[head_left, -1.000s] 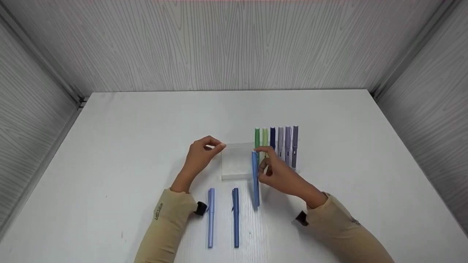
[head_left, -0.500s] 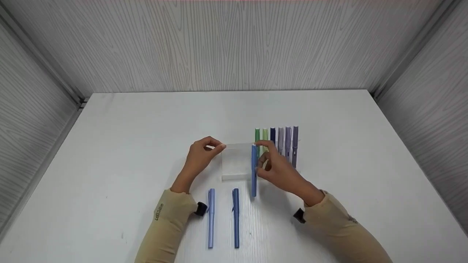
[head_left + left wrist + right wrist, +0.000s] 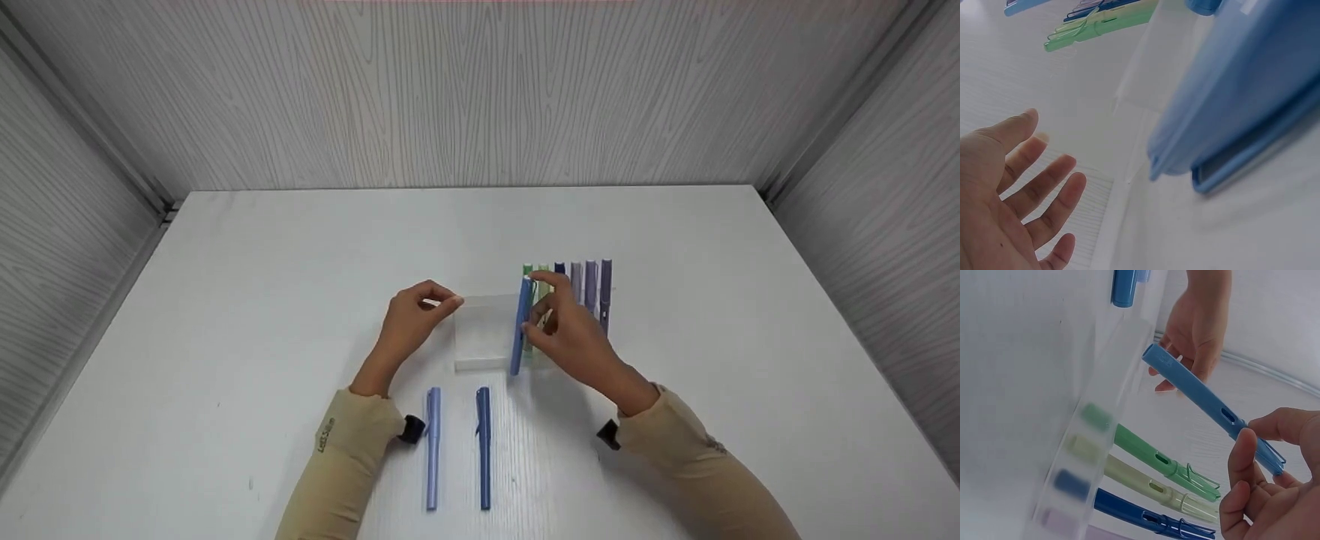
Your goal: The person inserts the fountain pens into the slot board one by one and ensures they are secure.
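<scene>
In the head view my right hand point(image 3: 574, 330) pinches a blue fountain pen point(image 3: 520, 326), held nearly upright in front of the clear pen stand point(image 3: 484, 364). In the right wrist view thumb and fingers hold this blue pen point(image 3: 1199, 391) near its clip end; its other end points to the stand. My left hand point(image 3: 416, 315) pinches the stand's upper left corner between thumb and fingertips. Standing in the right part of the stand are several capped pens: a green pen point(image 3: 1145, 453), a light green pen point(image 3: 1140, 479), a dark blue pen point(image 3: 1134, 512) and purple ones point(image 3: 606, 285).
On the table in front of the stand lie a light blue-violet pen point(image 3: 433, 450) and a darker blue pen point(image 3: 484, 450), side by side. A black wrist camera point(image 3: 412, 429) sits close to the light pen. Wood-patterned panels point(image 3: 480, 90) enclose the table at the back and sides.
My right hand has carried the blue pen away from me, towards the stand, and its lower end now tilts slightly left. The left hand and the two lying pens stay put.
</scene>
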`<state>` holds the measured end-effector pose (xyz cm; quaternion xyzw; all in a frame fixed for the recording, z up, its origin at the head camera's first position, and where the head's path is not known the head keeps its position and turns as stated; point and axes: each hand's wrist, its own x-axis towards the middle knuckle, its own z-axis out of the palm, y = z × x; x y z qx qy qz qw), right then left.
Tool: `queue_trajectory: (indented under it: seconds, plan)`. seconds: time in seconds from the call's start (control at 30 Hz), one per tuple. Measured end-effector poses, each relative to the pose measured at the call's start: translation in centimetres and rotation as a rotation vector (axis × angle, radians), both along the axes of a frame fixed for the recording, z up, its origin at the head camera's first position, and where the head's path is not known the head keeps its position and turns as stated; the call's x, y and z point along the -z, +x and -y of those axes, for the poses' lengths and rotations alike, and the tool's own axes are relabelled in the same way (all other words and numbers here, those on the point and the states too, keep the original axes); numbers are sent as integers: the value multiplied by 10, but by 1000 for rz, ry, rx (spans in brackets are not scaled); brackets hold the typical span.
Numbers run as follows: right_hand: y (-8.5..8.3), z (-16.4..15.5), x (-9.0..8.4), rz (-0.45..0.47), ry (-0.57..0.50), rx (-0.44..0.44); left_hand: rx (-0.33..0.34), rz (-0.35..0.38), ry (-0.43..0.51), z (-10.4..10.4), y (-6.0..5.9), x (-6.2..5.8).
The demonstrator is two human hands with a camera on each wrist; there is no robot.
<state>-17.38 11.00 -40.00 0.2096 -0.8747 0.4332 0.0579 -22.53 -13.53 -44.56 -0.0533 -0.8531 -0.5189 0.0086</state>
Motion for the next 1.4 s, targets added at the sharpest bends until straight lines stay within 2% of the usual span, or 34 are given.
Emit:
queue_trajectory:
  seconds: [0.37,0.8,1.23,1.4]
  plan:
    - [-2,4,-1,-98,105,97,4,3,-10,-1,-1,-1]
    - [-4,6,1,-155,146,154,1,25,-15,-2,1,-3]
    - [-7,6,9,-222,193,139,1,31,-13,-3,2,-1]
    - [-10,7,11,-248,201,128,13,6,-4,-3,2,-1]
